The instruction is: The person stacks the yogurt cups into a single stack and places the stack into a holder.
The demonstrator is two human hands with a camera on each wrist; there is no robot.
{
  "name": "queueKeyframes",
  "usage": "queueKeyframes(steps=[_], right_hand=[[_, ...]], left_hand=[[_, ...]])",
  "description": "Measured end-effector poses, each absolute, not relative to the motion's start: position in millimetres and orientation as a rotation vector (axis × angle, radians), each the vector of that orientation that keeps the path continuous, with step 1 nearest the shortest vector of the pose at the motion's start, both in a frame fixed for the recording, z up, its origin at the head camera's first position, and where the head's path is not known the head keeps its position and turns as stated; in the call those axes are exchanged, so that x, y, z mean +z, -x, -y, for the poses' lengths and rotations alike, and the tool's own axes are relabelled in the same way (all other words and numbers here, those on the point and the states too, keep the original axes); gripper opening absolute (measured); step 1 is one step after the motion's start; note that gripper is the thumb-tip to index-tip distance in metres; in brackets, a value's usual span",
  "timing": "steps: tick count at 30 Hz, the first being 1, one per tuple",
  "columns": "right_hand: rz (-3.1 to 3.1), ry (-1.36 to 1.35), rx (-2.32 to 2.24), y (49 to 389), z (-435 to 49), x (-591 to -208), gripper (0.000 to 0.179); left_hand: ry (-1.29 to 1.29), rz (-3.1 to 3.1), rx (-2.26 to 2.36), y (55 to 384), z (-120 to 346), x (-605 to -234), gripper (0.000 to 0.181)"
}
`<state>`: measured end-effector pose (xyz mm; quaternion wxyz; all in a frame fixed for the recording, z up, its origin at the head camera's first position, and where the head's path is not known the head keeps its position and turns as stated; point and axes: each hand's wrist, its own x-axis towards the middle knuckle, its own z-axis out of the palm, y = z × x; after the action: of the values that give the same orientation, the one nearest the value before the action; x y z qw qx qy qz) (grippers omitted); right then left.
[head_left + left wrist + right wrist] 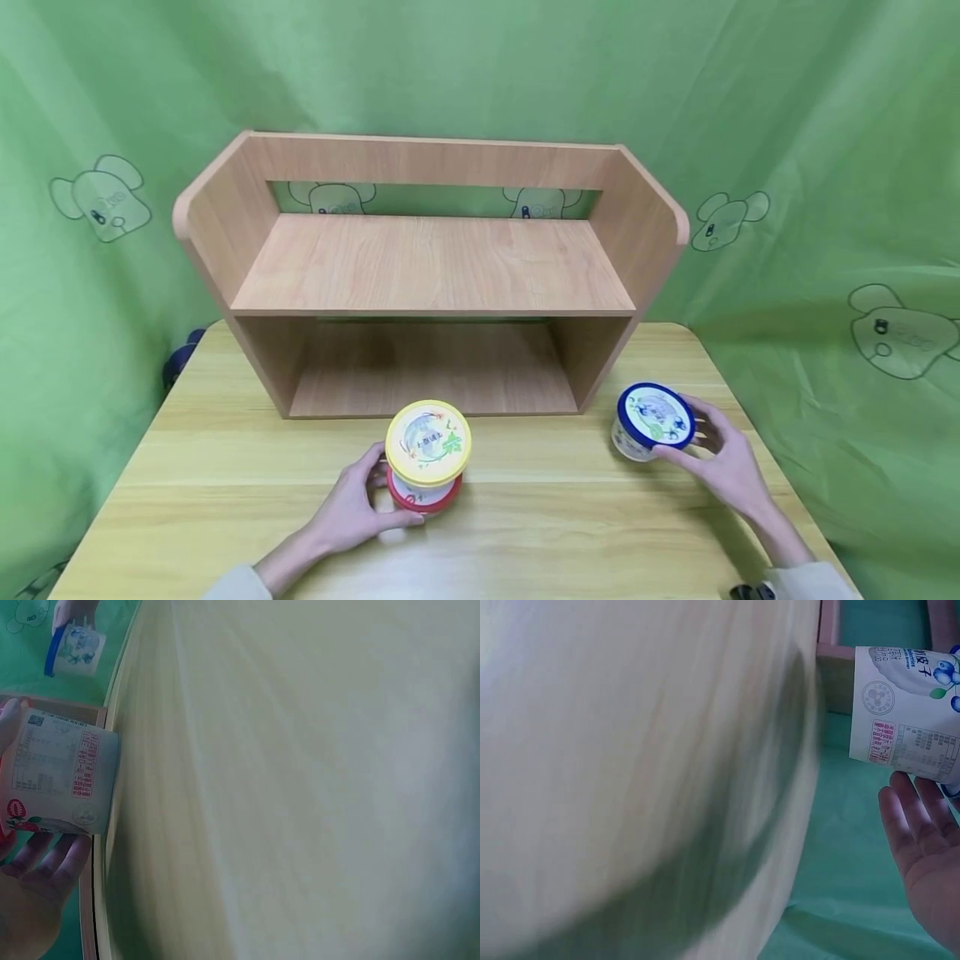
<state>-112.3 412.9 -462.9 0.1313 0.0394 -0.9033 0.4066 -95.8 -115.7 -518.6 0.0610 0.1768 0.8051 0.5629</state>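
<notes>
Near the front middle of the table, my left hand grips a white tub with a red lid, fingers on one side and thumb on the other. A second tub with a yellow lid sits on top of it. The left wrist view shows the lower tub's printed side with strawberries. At the right, my right hand holds a blue-lidded tub between thumb and fingers. Blueberries show on its side in the right wrist view, where it appears raised off the table.
A two-tier wooden shelf stands at the back of the light wooden table. Its side panels flare outward at the top. Behind and around hangs a green curtain with mouse drawings. A dark object is beyond the table's left edge.
</notes>
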Motion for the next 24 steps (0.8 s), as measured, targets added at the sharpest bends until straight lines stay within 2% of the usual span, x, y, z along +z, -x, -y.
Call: queueKeyframes(steps=[24], right_hand=[[2.528, -0.362, 1.22, 105, -363, -426, 0.094]], left_hand=[[-0.54, -2.446, 1.682, 94, 116, -517, 0.087]])
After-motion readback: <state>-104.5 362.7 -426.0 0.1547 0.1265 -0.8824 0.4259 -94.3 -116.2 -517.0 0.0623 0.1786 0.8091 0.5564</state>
